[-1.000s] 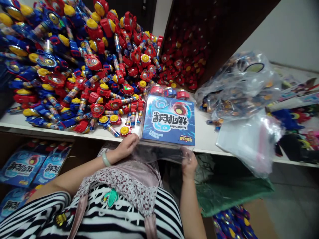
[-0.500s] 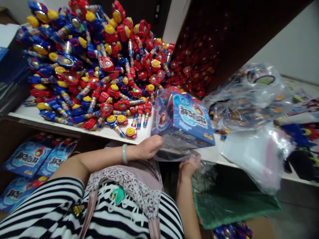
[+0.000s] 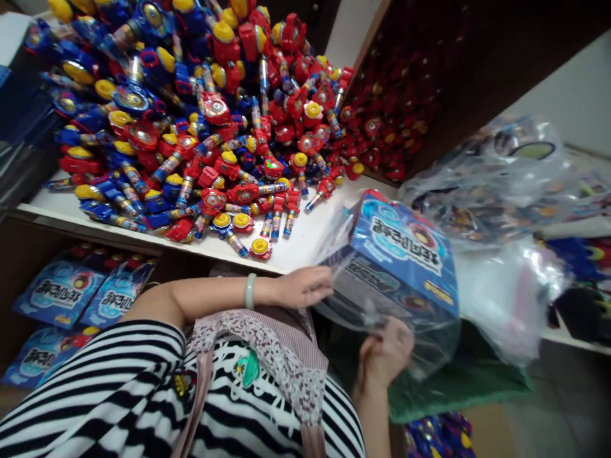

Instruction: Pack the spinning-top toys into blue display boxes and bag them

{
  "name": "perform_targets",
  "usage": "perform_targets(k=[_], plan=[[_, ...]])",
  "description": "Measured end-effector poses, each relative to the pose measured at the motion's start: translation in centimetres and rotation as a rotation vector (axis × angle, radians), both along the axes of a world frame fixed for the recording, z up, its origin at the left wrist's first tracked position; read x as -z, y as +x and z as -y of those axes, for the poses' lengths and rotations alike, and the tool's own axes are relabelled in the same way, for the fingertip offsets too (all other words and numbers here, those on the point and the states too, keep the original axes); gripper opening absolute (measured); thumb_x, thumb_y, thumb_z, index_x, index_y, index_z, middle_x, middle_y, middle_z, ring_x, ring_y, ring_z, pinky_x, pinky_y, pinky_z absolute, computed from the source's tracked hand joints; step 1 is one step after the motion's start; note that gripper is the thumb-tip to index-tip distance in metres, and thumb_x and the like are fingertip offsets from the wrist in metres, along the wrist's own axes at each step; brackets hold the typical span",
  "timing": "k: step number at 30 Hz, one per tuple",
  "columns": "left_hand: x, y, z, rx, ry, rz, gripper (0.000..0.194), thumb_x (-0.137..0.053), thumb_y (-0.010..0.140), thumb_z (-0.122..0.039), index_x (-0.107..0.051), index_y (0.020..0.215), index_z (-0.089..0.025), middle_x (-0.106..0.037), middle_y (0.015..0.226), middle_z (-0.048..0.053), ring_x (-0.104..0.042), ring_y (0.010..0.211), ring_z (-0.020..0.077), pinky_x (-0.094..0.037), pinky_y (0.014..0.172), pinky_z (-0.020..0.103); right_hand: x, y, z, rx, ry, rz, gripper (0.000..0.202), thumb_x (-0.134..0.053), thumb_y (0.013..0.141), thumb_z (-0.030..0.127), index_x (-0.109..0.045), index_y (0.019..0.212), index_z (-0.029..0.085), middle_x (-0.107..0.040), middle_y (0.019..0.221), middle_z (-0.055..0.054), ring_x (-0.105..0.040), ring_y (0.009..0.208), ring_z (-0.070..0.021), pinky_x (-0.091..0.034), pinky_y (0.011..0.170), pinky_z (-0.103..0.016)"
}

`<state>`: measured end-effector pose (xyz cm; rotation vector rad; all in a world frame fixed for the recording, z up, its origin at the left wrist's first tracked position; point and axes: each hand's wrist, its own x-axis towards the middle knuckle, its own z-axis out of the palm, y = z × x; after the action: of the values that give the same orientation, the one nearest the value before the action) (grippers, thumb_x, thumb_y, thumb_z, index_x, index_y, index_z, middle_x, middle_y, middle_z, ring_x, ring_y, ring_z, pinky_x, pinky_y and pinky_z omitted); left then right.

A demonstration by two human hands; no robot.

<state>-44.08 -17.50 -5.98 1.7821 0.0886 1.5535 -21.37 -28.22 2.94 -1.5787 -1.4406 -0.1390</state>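
A blue display box (image 3: 405,238) with bold printed lettering sits tilted inside a clear plastic bag (image 3: 436,346), over the front edge of the white table. My left hand (image 3: 304,286) is closed on the bag's near left side, its fingers curled by the box's corner. Lower and to the right, my right hand (image 3: 389,348) pinches the loose plastic in front of the box. Red toy parts show at the box's far end.
A big heap of red and blue toys (image 3: 214,146) with yellow caps covers the table (image 3: 281,257). Packed blue boxes (image 3: 62,292) stand lower left. A carton of red toys (image 3: 386,114) lies behind. To the right are plastic bags (image 3: 501,286) and a green sack (image 3: 477,381).
Both hands and the bagged box have moved right and nearer to me. The box now hangs over the table edge, and the view has shifted slightly.
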Motion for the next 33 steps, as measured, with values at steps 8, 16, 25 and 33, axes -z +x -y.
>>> perform_targets(k=[8,16,25,33], plan=[[7.1,-9.1,0.9,-0.559,-0.166,-0.129,0.008,-0.054,0.085,-0.012,-0.058,0.089,-0.018,-0.061,0.076,0.001,-0.053,0.066,0.0124,-0.041,0.063,0.024,-2.7,0.2,5.5,0.365,-0.124,-0.076,0.047,-0.073,0.07,0.061,-0.065,0.083,0.017,-0.059,0.064,0.001,-0.054,0.056,-0.0137,-0.047,0.058,-0.029],[10.2,-7.6,2.1,-0.276,-0.617,0.175,0.028,-0.081,0.074,-0.028,-0.061,0.091,-0.018,-0.062,0.084,0.0,-0.058,0.076,0.0111,-0.048,0.071,0.023,-4.7,1.1,7.6,0.034,-0.034,0.471,0.045,-0.083,0.068,0.04,-0.067,0.106,0.023,-0.065,0.101,-0.006,-0.064,0.091,-0.022,-0.054,0.082,-0.042],[9.6,-5.2,0.4,-0.12,-0.748,0.596,0.02,-0.083,0.071,-0.028,-0.067,0.075,-0.017,-0.064,0.076,0.0,-0.059,0.074,0.0111,-0.047,0.072,0.025,-7.4,0.3,6.1,-0.181,0.142,-0.112,0.03,-0.081,0.068,0.043,-0.062,0.054,0.025,-0.055,0.062,-0.001,-0.057,0.063,-0.0192,-0.049,0.071,-0.044],[9.0,-5.1,-0.5,0.427,-0.736,0.619,0.02,-0.083,0.073,-0.034,-0.072,0.071,-0.017,-0.07,0.081,0.005,-0.066,0.093,0.0179,-0.049,0.091,0.033,-8.5,-1.7,3.2,0.082,-0.176,-0.275,0.054,-0.071,0.062,0.068,-0.041,0.048,0.026,-0.024,0.038,0.007,-0.026,0.04,-0.0115,-0.03,0.046,-0.031]])
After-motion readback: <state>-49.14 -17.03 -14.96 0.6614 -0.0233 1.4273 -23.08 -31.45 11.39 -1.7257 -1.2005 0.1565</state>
